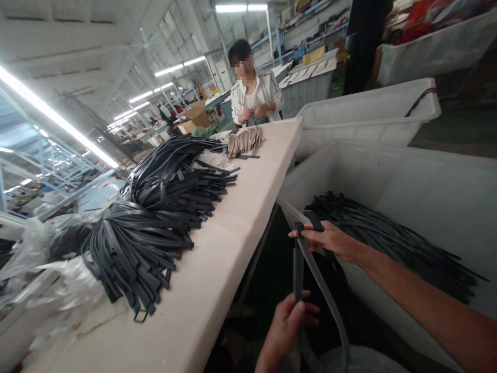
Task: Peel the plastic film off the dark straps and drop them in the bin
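Observation:
My left hand point(285, 324) grips a dark grey strap point(298, 264) low between the table and the bin. My right hand point(330, 239) pinches the upper end of the same strap near the bin's rim, where the strap folds over. The strap loops down in a curve to the right of my left hand. A large heap of black straps point(155, 217) lies on the cream table point(233, 243) to my left. More black straps point(388, 238) lie inside the white bin point(407, 181) beside my right arm.
A small bundle of beige straps point(245, 141) lies at the table's far end, where another person in a white jacket point(254, 93) stands working. A second white bin point(368, 111) sits behind the first. Clear plastic bags point(42, 269) bunch at the table's left.

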`<state>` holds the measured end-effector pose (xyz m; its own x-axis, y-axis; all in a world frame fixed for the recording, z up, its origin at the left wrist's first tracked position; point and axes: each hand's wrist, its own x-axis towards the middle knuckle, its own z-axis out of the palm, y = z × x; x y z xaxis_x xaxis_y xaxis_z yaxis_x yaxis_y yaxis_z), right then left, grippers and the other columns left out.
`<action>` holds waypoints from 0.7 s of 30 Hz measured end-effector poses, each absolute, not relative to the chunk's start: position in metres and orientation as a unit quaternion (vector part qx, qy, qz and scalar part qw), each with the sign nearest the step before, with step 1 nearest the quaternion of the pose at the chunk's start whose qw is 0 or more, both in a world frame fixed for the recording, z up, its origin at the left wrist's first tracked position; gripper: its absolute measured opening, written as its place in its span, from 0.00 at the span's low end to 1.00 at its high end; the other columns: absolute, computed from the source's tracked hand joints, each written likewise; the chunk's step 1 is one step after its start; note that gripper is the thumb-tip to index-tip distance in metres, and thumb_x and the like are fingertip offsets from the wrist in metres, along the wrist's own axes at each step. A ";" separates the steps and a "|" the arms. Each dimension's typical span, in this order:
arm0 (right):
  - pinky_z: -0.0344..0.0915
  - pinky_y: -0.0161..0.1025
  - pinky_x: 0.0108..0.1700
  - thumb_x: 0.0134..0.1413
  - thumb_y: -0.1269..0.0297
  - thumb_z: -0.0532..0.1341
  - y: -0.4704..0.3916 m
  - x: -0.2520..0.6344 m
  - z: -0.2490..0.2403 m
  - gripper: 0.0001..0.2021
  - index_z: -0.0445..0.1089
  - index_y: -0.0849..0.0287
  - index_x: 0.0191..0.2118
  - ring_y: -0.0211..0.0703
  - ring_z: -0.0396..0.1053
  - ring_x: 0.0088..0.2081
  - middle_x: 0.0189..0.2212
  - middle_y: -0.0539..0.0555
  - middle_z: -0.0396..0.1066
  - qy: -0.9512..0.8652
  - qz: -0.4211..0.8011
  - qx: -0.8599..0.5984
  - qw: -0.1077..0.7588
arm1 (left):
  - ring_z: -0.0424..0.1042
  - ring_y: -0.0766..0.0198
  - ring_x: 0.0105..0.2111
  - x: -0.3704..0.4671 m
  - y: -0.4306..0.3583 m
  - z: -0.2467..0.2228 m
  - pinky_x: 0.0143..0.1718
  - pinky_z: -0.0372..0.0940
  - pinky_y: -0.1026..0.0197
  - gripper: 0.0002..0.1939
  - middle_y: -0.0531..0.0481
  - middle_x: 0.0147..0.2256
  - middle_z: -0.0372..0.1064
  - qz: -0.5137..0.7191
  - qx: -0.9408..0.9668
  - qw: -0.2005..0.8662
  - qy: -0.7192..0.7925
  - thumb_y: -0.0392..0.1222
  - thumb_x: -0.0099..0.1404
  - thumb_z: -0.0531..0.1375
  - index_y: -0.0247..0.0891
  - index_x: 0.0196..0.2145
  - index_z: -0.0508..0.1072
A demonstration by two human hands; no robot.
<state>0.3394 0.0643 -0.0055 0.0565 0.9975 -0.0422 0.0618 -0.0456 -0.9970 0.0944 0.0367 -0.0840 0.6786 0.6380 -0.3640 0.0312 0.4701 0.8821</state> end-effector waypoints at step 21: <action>0.65 0.36 0.30 0.57 0.48 0.61 -0.015 0.331 0.049 0.17 0.80 0.55 0.38 0.40 0.68 0.25 0.28 0.51 0.78 -0.485 0.239 -0.678 0.499 | 0.72 0.57 0.43 0.109 0.019 -0.055 0.48 0.65 0.57 0.10 0.46 0.41 0.76 0.252 0.724 0.550 0.331 0.42 0.64 0.60 0.40 0.40 0.79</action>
<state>0.3306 -0.0153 0.0493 0.4158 0.8955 0.1589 0.4178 -0.0329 -0.9079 0.1088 0.0191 -0.0553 0.6533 0.7571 0.0002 0.2026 -0.1751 0.9635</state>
